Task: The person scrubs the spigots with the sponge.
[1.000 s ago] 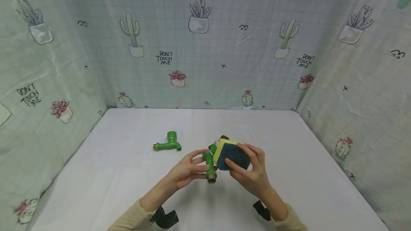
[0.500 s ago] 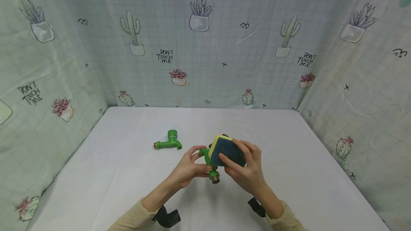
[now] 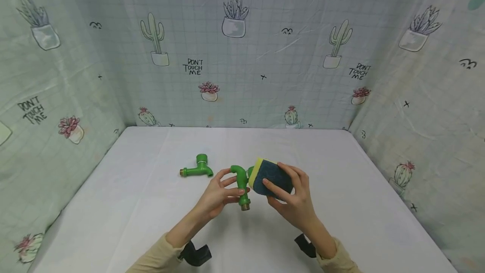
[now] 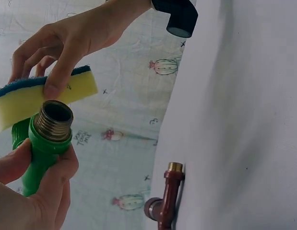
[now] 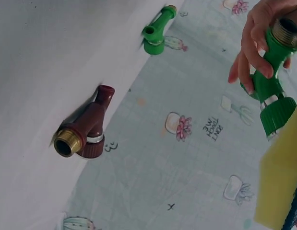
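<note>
My left hand (image 3: 219, 191) grips a green tap (image 3: 242, 186) by its body, above the middle of the table. The tap's threaded end points down toward me, and its curved spout is at the top. In the left wrist view the brass-coloured threaded mouth (image 4: 54, 120) faces the camera. My right hand (image 3: 297, 201) pinches a sponge (image 3: 274, 180), yellow with a dark blue scouring side. The sponge's yellow side lies against or very close to the tap's ribbed knob (image 5: 278, 115); the exact contact is hidden.
Another green tap (image 3: 198, 167) lies on the white table (image 3: 144, 188), left of the hands. A brown tap (image 5: 88, 127) lies on the table too, hidden in the head view behind the sponge. Cactus-print cloth (image 3: 235, 62) encloses the back and sides.
The held green tap has turned more upright and shifted slightly left and up, its spout now showing clearly. The sponge first moved left over the tap, then slightly back right. Both grips stay.
</note>
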The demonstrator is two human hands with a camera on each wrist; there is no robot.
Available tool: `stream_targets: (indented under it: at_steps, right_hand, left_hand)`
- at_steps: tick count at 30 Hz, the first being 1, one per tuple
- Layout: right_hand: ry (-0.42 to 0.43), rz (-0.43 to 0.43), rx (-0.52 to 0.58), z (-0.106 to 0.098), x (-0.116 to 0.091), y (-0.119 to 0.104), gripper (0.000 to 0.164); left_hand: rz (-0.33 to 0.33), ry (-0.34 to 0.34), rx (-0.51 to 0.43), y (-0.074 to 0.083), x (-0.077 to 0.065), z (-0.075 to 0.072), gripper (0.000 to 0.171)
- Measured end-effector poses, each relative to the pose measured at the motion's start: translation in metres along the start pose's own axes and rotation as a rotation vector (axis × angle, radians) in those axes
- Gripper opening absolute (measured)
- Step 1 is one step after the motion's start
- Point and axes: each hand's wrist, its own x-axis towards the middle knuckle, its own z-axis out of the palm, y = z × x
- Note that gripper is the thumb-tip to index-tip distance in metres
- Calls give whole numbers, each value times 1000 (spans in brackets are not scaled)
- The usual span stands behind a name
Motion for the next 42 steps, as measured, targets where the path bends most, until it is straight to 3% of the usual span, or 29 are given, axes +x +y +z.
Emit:
stream_targets:
  at_steps: [6,15,20,26,31,38,42]
  right_hand:
    - [-40,149,96,-7,-4,7,32]
    - [-171,285,262,-11,-1,13,33]
    - [-268,336,344,-10,4,5,51]
    - [-292,310,353,-8,10,2,50]
    - [-278,270,263,-6,10,3,35]
    - [-191,239,167,-7,7,1,34]
    - [-174,233,167,-9,3,-1,37]
  left_hand:
    - [29,-60,52,-2,0,-7,70]
    - [41,-246,167,-1,7,-15,70]
    - [88,-224,291,0,10,-13,64]
    - [136,-223,373,0,9,-9,61]
    - [125,-278,354,1,7,-1,55]
    - [90,-212,297,-2,6,2,52]
    - [50,-227,198,-7,5,0,52]
